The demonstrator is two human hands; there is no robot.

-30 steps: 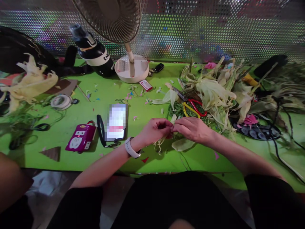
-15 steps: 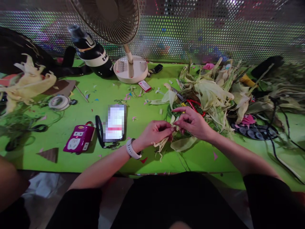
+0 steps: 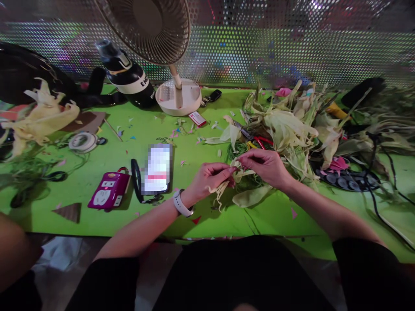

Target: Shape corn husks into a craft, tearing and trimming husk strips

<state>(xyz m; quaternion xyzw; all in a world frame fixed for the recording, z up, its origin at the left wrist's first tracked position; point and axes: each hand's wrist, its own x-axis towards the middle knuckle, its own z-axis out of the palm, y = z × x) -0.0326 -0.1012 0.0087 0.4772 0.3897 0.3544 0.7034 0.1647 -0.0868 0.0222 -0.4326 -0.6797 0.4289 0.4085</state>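
Note:
My left hand (image 3: 214,178), with a pale watch on its wrist, pinches a small bundle of corn husk strips (image 3: 220,191) whose curly ends hang below the fingers. My right hand (image 3: 264,166) meets it at the fingertips, its thumb and forefinger closed on the upper end of the same bundle. A broad pale husk leaf (image 3: 251,197) lies on the table just under the hands. Behind my right hand are green string (image 3: 234,151) and red-handled pliers (image 3: 264,140), partly covered by a heap of dried corn husks (image 3: 282,125).
A phone (image 3: 158,168), a purple power adapter (image 3: 110,190) and a tape roll (image 3: 82,141) lie to the left on the green table. A fan (image 3: 178,97) and a black bottle (image 3: 134,84) stand at the back. Black cables (image 3: 372,190) run along the right.
My right hand's fingers have drawn together from a looser, spread pose into a pinch on the husk bundle. My left hand keeps its grip in nearly the same place.

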